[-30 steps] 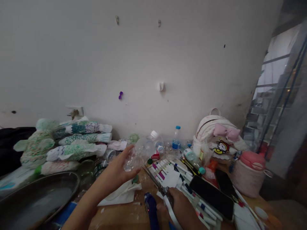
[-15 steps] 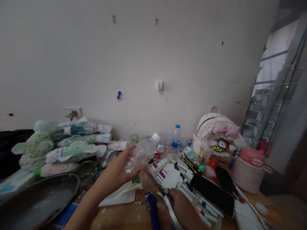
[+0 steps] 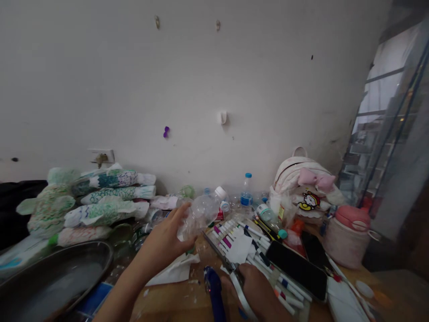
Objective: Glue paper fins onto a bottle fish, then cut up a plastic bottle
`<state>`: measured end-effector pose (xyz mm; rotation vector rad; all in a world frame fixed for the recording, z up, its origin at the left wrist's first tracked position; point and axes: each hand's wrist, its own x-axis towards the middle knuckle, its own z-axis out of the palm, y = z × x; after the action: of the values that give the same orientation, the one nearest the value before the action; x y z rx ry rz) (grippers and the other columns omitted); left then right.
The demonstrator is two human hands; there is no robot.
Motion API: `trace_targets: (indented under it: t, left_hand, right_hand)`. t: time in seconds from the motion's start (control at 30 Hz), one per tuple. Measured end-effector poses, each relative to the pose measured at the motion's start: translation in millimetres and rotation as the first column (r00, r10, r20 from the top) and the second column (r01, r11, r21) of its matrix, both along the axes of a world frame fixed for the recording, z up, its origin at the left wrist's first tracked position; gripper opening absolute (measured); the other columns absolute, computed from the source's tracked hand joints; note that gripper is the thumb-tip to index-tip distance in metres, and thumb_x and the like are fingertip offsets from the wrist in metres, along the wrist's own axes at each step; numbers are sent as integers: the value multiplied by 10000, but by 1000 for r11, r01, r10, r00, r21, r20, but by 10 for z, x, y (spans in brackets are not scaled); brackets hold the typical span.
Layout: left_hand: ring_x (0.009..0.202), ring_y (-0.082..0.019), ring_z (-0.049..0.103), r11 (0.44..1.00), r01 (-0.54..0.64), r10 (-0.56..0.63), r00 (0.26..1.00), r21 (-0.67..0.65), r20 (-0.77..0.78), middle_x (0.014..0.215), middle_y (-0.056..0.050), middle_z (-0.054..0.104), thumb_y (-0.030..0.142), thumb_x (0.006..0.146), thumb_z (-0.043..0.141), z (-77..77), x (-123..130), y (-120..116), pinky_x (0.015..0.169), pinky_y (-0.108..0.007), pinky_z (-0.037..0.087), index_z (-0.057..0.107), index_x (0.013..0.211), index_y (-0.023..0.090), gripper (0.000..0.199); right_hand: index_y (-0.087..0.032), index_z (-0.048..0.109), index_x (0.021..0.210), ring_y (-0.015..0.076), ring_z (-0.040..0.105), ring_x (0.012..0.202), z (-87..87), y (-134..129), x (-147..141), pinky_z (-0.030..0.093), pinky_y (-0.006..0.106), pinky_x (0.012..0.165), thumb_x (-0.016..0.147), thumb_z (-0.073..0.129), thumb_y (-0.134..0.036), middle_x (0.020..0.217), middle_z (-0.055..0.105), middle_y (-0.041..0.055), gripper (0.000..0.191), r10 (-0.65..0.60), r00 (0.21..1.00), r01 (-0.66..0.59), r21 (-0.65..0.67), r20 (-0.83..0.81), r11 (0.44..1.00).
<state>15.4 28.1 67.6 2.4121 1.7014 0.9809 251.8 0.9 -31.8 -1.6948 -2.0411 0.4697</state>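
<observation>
Crowding your wooden table (image 3: 161, 304): dark basin (image 3: 107, 251) left, white backpack (image 3: 287, 175) back right, pink-lidded canister (image 3: 348, 246) beside it. Your left hand (image 3: 167, 237) grips a clear bottle (image 3: 205, 211), tilted, capped end away from you. Black phone (image 3: 296, 272) right of your right hand (image 3: 259, 290), which is closed around scissors (image 3: 230, 267), tips near the bottle. Blue-handled tool (image 3: 216, 295) between your forearms; loose markers (image 3: 291, 290) hem the scissors' right side.

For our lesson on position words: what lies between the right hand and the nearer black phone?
White markers lie between the right hand and that phone, in the head view.
</observation>
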Motion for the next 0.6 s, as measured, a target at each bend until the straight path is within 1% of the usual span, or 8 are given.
trace_targets:
  t: [0.1, 0.2, 0.33, 0.47, 0.53, 0.6]
  left_hand:
    - [965, -322, 631, 997, -52, 58, 994, 65, -91, 1159, -146, 595, 379, 750, 590, 3, 42, -33, 813, -437, 501, 365, 1328, 202, 645]
    - [1006, -344, 599, 987, -66, 92, 980, 146, -178, 1121, -146, 591, 333, 759, 587, 10, 92, -59, 824, -460, 490, 411, 1297, 186, 585]
    - [969, -329, 608, 982, -89, 124, 969, 167, -212, 1105, -146, 587, 344, 781, 577, 27, 117, -69, 794, -449, 504, 410, 1294, 176, 566]
    - [956, -328, 604, 976, -110, 156, 954, 187, -254, 1090, -144, 586, 315, 781, 575, 12, 164, -77, 769, -442, 511, 423, 1293, 168, 554]
    - [968, -336, 591, 963, -124, 188, 944, 238, -270, 1083, -148, 588, 276, 767, 585, -31, 231, -88, 785, -447, 504, 449, 1281, 160, 544]
    - [972, -342, 577, 937, -156, 243, 934, 314, -261, 1079, -152, 591, 237, 772, 573, -91, 319, -101, 797, -457, 495, 466, 1274, 162, 519]
  right_hand:
    - [-145, 679, 750, 265, 664, 747, -8, 16, 13, 419, 304, 622, 789, 548, -453, 786, 720, 145, 338, -9, 1000, 9, -21, -4, 1000]
    - [-158, 682, 699, 262, 667, 708, -21, 27, 21, 416, 296, 577, 779, 557, -478, 752, 725, 141, 353, -14, 1000, 14, -42, -1, 999]
    - [-163, 701, 693, 252, 672, 680, -52, 40, 16, 410, 285, 543, 790, 550, -454, 731, 731, 131, 342, 16, 998, -20, -63, -64, 998]
    - [-145, 704, 745, 257, 672, 715, -65, 47, -17, 431, 294, 589, 742, 609, -428, 756, 731, 130, 299, -16, 993, 4, -96, -119, 995]
    - [-141, 691, 739, 253, 669, 716, -58, 49, -30, 431, 290, 596, 719, 632, -414, 760, 729, 124, 280, -30, 991, 18, -98, -129, 995]
    - [-143, 682, 741, 246, 665, 726, -46, 57, -31, 431, 285, 608, 712, 635, -370, 780, 730, 121, 233, -44, 992, 34, -89, -114, 995]
